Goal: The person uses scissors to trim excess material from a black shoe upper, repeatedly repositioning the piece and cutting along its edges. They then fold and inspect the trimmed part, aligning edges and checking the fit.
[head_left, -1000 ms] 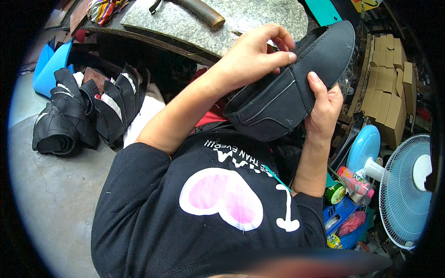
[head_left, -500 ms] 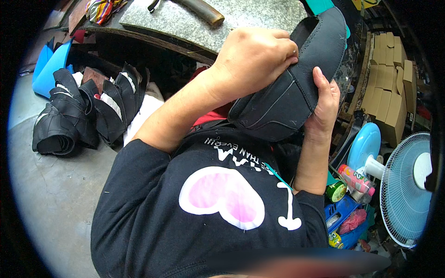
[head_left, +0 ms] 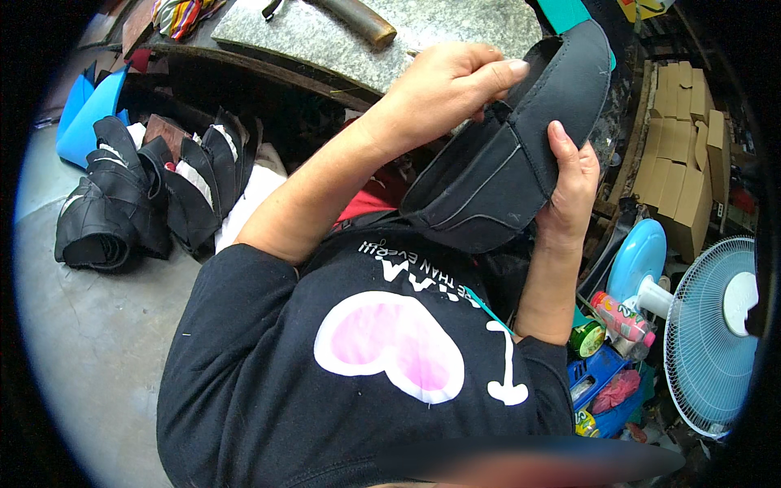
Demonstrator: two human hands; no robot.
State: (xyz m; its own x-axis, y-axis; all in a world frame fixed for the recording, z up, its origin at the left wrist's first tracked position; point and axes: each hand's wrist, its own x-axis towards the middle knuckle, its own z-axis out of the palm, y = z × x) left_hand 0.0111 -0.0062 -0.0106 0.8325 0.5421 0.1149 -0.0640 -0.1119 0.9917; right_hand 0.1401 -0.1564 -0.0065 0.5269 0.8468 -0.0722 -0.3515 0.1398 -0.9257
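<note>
I hold a black fabric shoe upper (head_left: 496, 179) in front of my chest, its opening turned up and to the right. My left hand (head_left: 447, 89) comes in from the left and pinches the edge of the opening between thumb and fingers. My right hand (head_left: 572, 183) cups the upper's right side from below, with the thumb lying on the outer face. A thin light seam line runs across the upper's side. My black shirt with a pink heart print (head_left: 390, 342) fills the lower part of the view.
A heap of black shoe uppers (head_left: 138, 195) lies on the floor at left, beside blue plastic pieces (head_left: 89, 106). A grey stone slab (head_left: 325, 37) with a wooden tool handle (head_left: 358, 20) is ahead. At right stand cardboard boxes (head_left: 683, 154), a blue fan (head_left: 716, 333) and a blue crate (head_left: 598, 374) with bottles.
My left hand slid from lying across the upper to pinching the rim of its opening. The upper has turned a little, its opening now showing more. My right hand stays under it.
</note>
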